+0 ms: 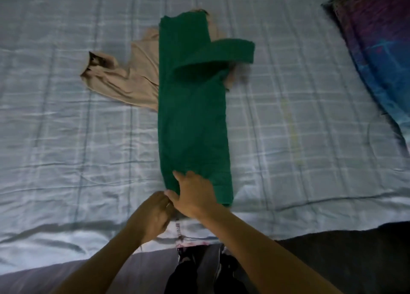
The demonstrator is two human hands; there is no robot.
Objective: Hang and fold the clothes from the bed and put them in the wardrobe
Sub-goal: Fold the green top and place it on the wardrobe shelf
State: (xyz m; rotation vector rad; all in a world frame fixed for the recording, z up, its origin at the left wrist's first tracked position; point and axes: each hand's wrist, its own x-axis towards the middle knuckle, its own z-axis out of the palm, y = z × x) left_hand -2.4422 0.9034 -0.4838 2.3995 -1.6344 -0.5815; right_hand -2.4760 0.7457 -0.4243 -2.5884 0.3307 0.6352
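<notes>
A green garment (193,116) lies on the bed, folded into a long narrow strip that runs away from me, with one sleeve laid across its far right side. Under its far left part a beige garment (133,80) spreads out flat. My right hand (195,193) rests palm down on the near end of the green garment, fingers spread over the cloth. Beside it, my left hand (155,213) curls its fingers at the near left corner of the green garment and seems to pinch the hem there.
The bed (66,138) is covered by a pale blue checked sheet. A purple and blue patterned pillow (381,49) lies at the far right. A dark blanket (346,253) covers the near right corner. Dark clothing (199,269) hangs below me at the bed's edge.
</notes>
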